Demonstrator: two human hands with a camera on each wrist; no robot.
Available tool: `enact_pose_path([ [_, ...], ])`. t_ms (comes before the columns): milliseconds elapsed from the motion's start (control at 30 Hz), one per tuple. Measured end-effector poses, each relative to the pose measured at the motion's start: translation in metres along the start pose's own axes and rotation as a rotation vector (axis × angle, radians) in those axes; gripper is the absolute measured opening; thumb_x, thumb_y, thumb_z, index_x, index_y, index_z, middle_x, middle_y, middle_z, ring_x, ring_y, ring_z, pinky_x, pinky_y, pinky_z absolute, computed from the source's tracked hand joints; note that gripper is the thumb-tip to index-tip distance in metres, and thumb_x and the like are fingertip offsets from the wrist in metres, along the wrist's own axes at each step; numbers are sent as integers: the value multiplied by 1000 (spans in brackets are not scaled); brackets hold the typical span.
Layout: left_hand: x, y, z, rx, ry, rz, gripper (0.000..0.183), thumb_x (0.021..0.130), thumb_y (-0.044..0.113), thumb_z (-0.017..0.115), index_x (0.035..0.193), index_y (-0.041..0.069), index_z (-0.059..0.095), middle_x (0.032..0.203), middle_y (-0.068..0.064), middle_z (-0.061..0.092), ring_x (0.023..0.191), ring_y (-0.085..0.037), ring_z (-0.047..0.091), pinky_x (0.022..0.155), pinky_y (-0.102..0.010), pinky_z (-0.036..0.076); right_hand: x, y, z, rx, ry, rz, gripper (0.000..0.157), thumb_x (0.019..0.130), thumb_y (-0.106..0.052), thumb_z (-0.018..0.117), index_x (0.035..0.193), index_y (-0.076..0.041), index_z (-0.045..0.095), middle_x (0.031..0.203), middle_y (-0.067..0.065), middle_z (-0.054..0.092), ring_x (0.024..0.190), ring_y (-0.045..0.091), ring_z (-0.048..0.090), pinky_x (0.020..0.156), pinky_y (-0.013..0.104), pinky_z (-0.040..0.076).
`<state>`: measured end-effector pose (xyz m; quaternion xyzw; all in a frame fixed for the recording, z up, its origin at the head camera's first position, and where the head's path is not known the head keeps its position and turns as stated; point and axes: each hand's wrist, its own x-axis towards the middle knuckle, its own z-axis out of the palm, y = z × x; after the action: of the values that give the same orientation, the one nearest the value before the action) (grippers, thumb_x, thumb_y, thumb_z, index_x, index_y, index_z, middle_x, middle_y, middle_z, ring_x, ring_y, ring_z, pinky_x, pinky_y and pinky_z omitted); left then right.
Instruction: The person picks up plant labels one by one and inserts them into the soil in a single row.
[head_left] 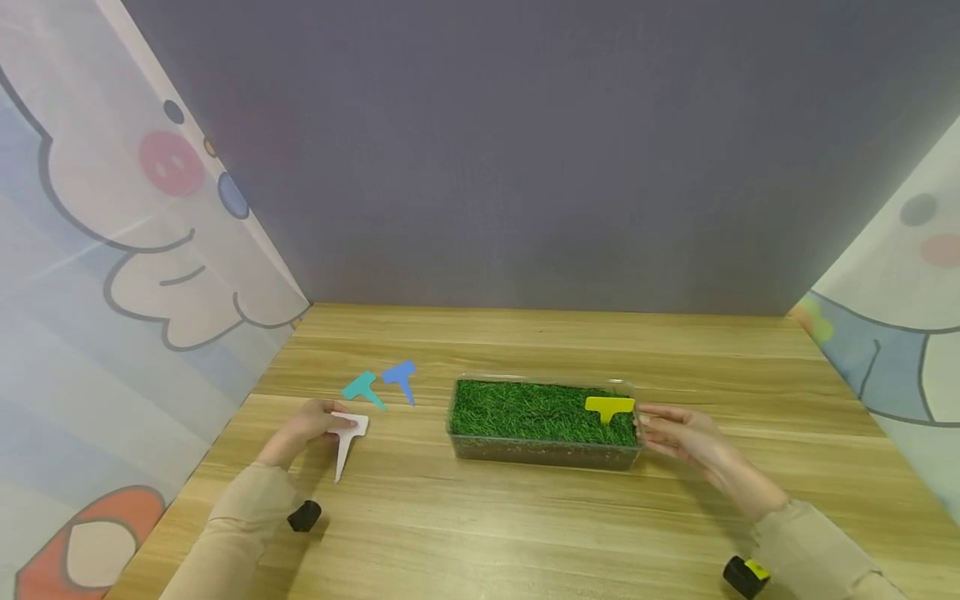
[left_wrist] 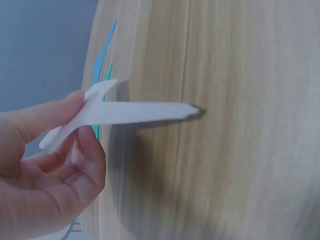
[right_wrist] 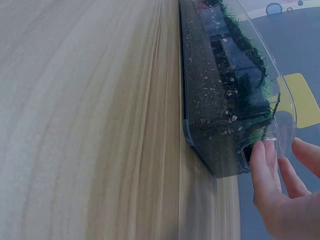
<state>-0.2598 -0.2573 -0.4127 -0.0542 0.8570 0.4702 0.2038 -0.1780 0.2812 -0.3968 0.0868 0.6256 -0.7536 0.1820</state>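
Note:
My left hand (head_left: 303, 429) pinches a white T-shaped plant label (left_wrist: 145, 112) by its crossbar between thumb and fingers. Its pointed stem tilts toward the tabletop, the tip close over the wood in the left wrist view. At the right end of a clear plastic planter (head_left: 543, 454), my right hand (head_left: 693, 442) touches the end wall with fairly straight fingers (right_wrist: 262, 167). Green artificial grass (head_left: 517, 408) covers the top of the planter, over dark, pebbly fill. A yellow T-shaped label (head_left: 609, 406) stands in the grass near that right end, its stem's lower part hidden.
A teal label (head_left: 363, 387) and a blue label (head_left: 400, 375) lie beyond my left hand, to the left of the planter. The wooden table (head_left: 487, 533) ends at a grey panel (head_left: 525, 167) at the back. Cartoon-printed cloth (head_left: 90, 350) hangs along the sides.

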Motion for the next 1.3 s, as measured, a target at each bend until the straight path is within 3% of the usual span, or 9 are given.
enact_pose_path([
  [267,-3,10,2,-25,-42,82,42,81,15,64,111,-11,50,101,-11,52,81,-16,52,78,-33,49,0,0,0,12,-8,0,27,80,-8,63,107,-10,59,94,4,64,84,16,62,82,29,48],
  [533,-5,28,5,-80,-16,146,41,83,17,62,110,-11,50,103,-13,55,83,-15,55,86,-39,46,0,1,0,-6,-8,-9,30,81,-9,62,111,-8,58,94,2,64,85,16,61,82,29,48],
  [633,-6,33,7,-105,-7,152,41,83,18,62,111,-10,50,106,-14,53,85,-14,55,87,-38,45,0,1,0,-17,-19,-16,36,82,-9,61,116,-3,53,96,1,63,86,16,61,83,29,47],
  [767,-7,42,10,-123,3,167,42,84,19,61,112,-9,49,110,-16,51,88,-15,55,88,-36,45,-1,0,0,-13,-19,-17,33,81,-8,61,114,-5,55,96,1,63,86,16,61,83,29,47],
  [1033,-10,62,18,-162,47,163,40,83,18,62,112,-6,51,106,-15,55,85,-14,56,91,-44,41,0,1,-1,-20,-18,-17,36,81,-9,61,116,-4,54,97,2,63,86,15,61,83,28,47],
  [1300,-15,79,21,-178,40,217,41,84,20,61,112,-6,50,105,-12,55,86,-14,56,89,-41,43,-1,0,0,-21,-22,-19,38,82,-8,61,118,-2,51,97,2,63,85,15,61,83,28,47],
])
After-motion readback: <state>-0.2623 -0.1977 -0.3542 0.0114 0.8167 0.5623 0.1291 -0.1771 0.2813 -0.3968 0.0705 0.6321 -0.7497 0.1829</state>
